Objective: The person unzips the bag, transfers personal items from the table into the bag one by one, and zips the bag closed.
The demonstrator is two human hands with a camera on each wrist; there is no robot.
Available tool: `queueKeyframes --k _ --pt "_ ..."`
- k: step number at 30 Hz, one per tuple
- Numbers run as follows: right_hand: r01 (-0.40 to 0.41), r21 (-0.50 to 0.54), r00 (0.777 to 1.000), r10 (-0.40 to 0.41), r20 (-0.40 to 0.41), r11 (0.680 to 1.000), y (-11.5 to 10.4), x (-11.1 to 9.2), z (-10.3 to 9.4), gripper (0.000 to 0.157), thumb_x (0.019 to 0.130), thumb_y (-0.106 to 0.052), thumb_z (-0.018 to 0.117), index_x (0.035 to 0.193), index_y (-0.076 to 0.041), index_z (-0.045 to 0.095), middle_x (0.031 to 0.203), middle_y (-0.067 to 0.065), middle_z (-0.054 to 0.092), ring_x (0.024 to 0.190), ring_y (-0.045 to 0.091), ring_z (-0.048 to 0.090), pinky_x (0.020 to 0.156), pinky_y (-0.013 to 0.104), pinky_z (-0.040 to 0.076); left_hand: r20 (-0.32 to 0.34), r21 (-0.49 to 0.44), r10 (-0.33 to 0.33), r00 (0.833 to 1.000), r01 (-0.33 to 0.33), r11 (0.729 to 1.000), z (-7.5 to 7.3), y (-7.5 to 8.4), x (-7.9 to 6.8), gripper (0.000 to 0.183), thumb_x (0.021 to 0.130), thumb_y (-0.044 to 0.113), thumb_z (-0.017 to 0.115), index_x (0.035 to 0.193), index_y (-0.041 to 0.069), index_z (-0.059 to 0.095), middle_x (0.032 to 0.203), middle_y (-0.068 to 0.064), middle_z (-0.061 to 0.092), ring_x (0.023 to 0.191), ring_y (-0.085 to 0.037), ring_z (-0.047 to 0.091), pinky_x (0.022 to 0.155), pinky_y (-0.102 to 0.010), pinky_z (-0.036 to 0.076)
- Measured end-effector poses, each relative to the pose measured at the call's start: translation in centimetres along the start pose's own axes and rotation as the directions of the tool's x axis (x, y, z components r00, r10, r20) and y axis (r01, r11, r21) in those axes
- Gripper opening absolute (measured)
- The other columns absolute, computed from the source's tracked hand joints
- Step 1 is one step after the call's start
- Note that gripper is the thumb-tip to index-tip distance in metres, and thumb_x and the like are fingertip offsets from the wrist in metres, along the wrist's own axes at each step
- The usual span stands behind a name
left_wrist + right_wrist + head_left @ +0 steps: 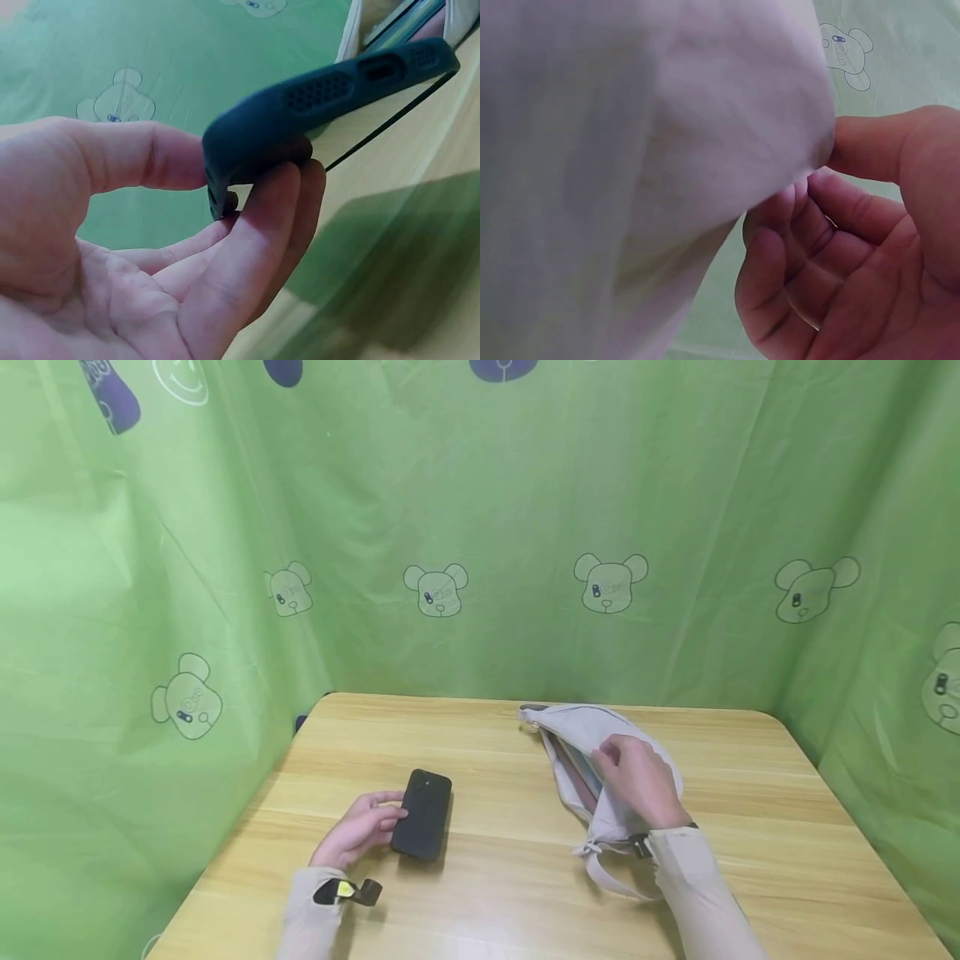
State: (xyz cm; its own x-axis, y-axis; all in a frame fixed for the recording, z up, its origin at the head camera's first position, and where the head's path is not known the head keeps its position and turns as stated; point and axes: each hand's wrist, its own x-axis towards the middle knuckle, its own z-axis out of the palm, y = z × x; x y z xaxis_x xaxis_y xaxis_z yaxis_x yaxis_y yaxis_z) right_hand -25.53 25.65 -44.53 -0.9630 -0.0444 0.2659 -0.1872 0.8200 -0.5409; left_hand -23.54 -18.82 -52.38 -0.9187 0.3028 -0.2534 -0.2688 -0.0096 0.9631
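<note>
My left hand (360, 831) holds a black smartphone (422, 814) by its side edge, thumb on one side and fingers underneath. The phone's back with its camera corner faces up in the head view. In the left wrist view the lower end of the phone (322, 94) shows its port and speaker holes. On the right, a light grey sling bag (600, 720) lies with its zipped mouth open, flat things showing inside. My right hand (641, 777) pinches the edge of the bag's fabric (735, 112) between thumb and fingers.
Both hands work over a light wooden table (495, 893). The bag's strap (611, 881) trails toward the near side. A green curtain (480, 643) with bear-head prints surrounds the table at the back and sides.
</note>
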Motion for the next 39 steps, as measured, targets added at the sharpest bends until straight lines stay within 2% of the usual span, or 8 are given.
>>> queueKeyframes --k 9,18,27,39 --pt "-0.004 -0.001 1.000 0.004 0.006 1.000 -0.1 0.0 -0.1 0.019 0.098 -0.024 0.063 0.099 -0.008 0.074 0.096 0.013 0.076 0.077 0.023 0.067 0.062 0.036 0.050 -0.001 -0.034 0.038 0.999 -0.038 0.999 1.2 1.5 0.5 0.062 0.098 0.001 0.056 0.152 -0.015 0.028 0.115 -0.009 0.075 0.100 -0.014 0.074 0.092 -0.031 0.063" --pt "-0.006 0.005 1.000 0.006 0.015 1.000 -0.3 -0.1 -0.3 0.019 0.098 -0.023 0.063 0.100 -0.007 0.074 0.097 0.013 0.076 0.078 0.023 0.067 0.063 0.037 0.051 0.017 -0.081 0.079 0.997 -0.077 0.994 2.3 2.7 1.1 0.062 0.100 0.001 0.053 0.153 -0.015 0.026 0.126 -0.014 0.071 0.106 -0.014 0.073 0.094 -0.030 0.062" --pt "-0.009 0.000 1.000 0.009 0.011 1.000 -0.3 -0.2 -0.3 0.018 0.098 -0.023 0.064 0.100 -0.008 0.074 0.096 0.013 0.076 0.079 0.024 0.067 0.064 0.039 0.052 0.017 -0.106 0.109 0.994 -0.106 0.989 3.7 4.8 2.0 0.058 0.101 0.000 0.052 0.153 -0.013 0.028 0.116 -0.002 0.073 0.103 -0.011 0.072 0.090 -0.026 0.062" --pt "-0.001 -0.004 1.000 0.001 -0.002 1.000 -0.2 -0.2 -0.2 0.019 0.097 -0.024 0.064 0.099 -0.008 0.074 0.096 0.013 0.077 0.077 0.024 0.067 0.064 0.040 0.053 0.025 -0.173 0.139 0.990 -0.133 0.976 5.7 7.1 2.9 0.056 0.101 -0.002 0.050 0.152 -0.013 0.030 0.113 -0.003 0.074 0.101 -0.012 0.073 0.089 -0.026 0.063"
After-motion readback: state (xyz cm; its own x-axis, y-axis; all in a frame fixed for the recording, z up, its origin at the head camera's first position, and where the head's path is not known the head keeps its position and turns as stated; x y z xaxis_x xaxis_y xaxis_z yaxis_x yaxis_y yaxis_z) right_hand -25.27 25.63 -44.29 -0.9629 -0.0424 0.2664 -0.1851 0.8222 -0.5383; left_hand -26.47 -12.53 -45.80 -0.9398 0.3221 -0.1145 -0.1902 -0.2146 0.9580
